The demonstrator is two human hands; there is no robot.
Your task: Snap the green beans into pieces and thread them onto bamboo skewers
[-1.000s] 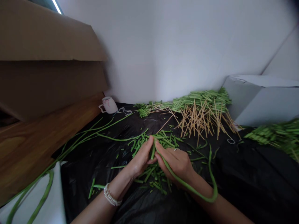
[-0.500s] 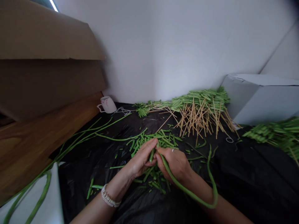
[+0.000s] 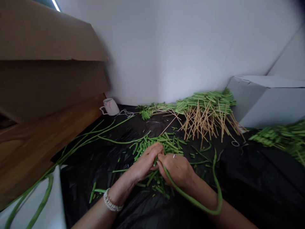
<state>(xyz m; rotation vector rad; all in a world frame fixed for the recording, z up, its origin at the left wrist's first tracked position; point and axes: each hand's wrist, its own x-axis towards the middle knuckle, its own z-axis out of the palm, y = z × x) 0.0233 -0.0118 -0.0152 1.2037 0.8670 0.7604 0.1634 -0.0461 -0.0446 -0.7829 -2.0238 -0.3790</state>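
Bean [image 3: 200,205], long and green, is running through both hands at the clock's centre, curving past the right forearm toward 4 o'clock and bending back to a thin tip near 3. The left hand [image 3: 147,160] is gripping its short end with curled fingers; the right hand [image 3: 177,168] is pinching it just beside, thumb inward. What the fingers are pressing underneath is hidden. The bean is looking light and bendy, probably a little slick, and likely risking a snap at tight bends; a close pinch on either side of one spot is seeming the surest hold. Short pieces [image 3: 175,145] are lying beneath and beyond the hands on a black sheet [image 3: 79,181]. Long beans [image 3: 82,143] are stretching toward 9 and 10 o'clock, a mug [image 3: 111,107] is standing near 11, sticks [image 3: 205,122] are jutting from stacked lengths [image 3: 207,99] between 1 and 2, and a white box [image 3: 271,101] is sitting at 2.
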